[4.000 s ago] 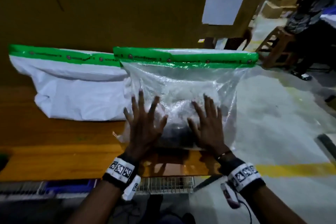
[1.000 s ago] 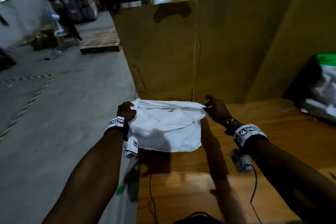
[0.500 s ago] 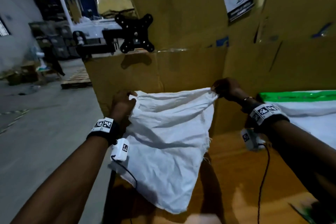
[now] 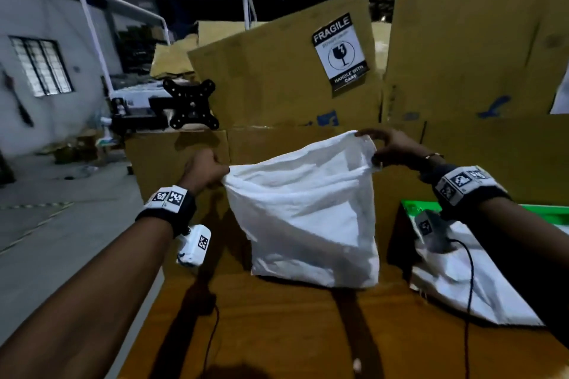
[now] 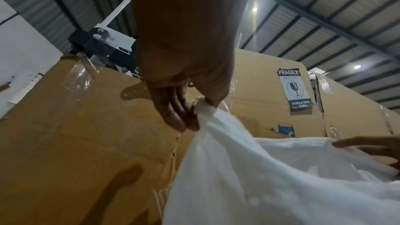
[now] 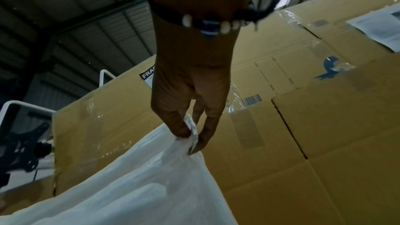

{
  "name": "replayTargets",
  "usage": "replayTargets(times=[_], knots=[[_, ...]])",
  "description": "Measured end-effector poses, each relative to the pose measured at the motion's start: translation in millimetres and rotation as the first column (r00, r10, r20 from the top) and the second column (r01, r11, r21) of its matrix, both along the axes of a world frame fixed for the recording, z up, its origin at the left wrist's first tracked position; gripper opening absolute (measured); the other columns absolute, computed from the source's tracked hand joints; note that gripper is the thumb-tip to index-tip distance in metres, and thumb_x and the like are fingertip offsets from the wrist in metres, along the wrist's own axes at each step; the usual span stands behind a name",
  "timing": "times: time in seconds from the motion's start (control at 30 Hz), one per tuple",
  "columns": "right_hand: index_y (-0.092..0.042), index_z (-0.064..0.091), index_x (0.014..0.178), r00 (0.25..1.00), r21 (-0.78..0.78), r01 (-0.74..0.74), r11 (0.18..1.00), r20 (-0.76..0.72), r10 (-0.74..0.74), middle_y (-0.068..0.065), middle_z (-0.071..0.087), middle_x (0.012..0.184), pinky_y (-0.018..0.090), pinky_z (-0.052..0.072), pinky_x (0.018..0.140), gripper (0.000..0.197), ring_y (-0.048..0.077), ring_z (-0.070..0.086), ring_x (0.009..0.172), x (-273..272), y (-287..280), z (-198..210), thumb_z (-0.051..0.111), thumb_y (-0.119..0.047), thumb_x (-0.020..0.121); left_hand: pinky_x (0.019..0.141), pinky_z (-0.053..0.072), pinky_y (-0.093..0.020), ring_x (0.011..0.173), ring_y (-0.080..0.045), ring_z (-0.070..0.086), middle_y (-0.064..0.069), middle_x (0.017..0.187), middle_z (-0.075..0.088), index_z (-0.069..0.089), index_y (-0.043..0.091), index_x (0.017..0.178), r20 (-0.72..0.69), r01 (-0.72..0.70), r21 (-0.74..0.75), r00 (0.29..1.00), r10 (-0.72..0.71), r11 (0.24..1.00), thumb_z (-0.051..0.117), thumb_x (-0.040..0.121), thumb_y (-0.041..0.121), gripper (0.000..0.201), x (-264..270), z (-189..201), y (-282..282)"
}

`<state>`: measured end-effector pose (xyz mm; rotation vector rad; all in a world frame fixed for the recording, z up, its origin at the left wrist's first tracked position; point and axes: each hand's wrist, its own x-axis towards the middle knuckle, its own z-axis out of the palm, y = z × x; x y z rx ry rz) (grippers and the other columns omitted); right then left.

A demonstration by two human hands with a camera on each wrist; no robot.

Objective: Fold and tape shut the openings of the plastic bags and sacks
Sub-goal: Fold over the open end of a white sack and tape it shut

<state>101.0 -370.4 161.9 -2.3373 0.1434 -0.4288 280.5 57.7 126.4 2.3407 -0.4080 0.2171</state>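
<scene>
A white woven sack [image 4: 311,218] stands upright on the wooden table [image 4: 308,332], its mouth stretched between both hands. My left hand [image 4: 204,168] grips the sack's left top corner in a fist; in the left wrist view the left hand [image 5: 188,109] pinches the bunched corner of the sack [image 5: 281,177]. My right hand [image 4: 381,146] pinches the right top corner, held higher; in the right wrist view the right hand [image 6: 190,129] has thumb and fingers closed on the edge of the sack [image 6: 140,186]. A second white sack [image 4: 474,271] with green tape [image 4: 554,211] lies at the right.
Tall cardboard boxes [image 4: 277,95] with a FRAGILE label [image 4: 340,51] stand right behind the table. A black metal bracket [image 4: 191,109] rests on a box at the left. Concrete floor [image 4: 61,224] lies beyond the table's left edge.
Both hands have lifted the white sack off the table and spread its mouth wider. The right hand has risen higher than the left. The view has tilted upward.
</scene>
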Motion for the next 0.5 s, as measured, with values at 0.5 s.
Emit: replayTargets(times=[0.5], knots=[[0.007, 0.071, 0.102, 0.967, 0.019, 0.181, 0.983, 0.177, -0.182, 0.023, 0.071, 0.089, 0.023, 0.059, 0.048, 0.017, 0.007, 0.067, 0.048, -54, -15, -11, 0.078, 0.007, 0.087, 0.056, 0.058, -0.027, 0.055, -0.013, 0.066, -0.021, 0.090, 0.069, 0.071, 0.010, 0.093, -0.040, -0.055, -0.308, 0.998, 0.045, 0.950, 0.047, 0.099, 0.003, 0.025, -88, -26, 21]])
